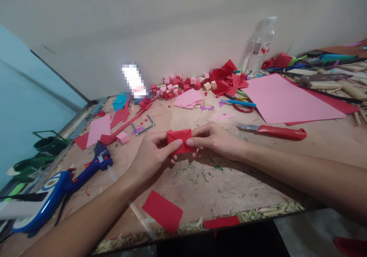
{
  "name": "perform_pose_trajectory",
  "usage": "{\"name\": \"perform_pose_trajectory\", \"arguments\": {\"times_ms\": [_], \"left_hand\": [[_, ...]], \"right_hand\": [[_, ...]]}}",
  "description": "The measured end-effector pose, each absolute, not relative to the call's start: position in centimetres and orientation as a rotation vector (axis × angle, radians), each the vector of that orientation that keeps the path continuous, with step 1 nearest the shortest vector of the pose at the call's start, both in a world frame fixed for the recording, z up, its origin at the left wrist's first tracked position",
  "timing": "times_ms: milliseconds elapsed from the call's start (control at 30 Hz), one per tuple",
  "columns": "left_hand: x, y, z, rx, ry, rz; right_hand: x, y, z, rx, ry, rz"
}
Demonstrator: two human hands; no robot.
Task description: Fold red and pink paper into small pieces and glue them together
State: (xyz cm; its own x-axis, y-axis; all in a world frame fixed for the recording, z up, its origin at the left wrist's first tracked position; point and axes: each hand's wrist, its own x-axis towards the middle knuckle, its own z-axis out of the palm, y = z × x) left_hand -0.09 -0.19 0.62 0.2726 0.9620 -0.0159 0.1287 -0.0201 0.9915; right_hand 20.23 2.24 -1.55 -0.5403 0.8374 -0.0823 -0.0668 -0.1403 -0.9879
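Note:
A small red folded paper [177, 135] is held up over the middle of the table, a flap with slanting creases facing me. My left hand [157, 150] pinches its left side, the thumb flat across the front. From the right, my right hand [211, 139] grips the other edge between thumb and fingers. Both hands are closed on the paper, and some fingertips are hidden behind it. Below them on the wood lies a loose red paper rectangle [163, 211], with a narrow red strip [221, 222] by the front edge.
A red-handled knife [282, 132] lies right of my hands, blade bare. A blue glue gun [97, 159] rests at left. Small red and pink paper cubes [174, 87], a lit phone [134, 81] and a plastic bottle [259, 46] line the wall. Pink sheets [289, 98] lie at right.

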Motion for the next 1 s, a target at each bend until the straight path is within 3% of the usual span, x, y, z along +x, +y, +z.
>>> {"name": "perform_pose_trajectory", "arguments": {"times_ms": [1000], "left_hand": [[0.22,-0.45,0.6,1.392,1.089,0.928]], "right_hand": [[19.7,2.29,-1.67,-0.993,-1.426,1.633]]}}
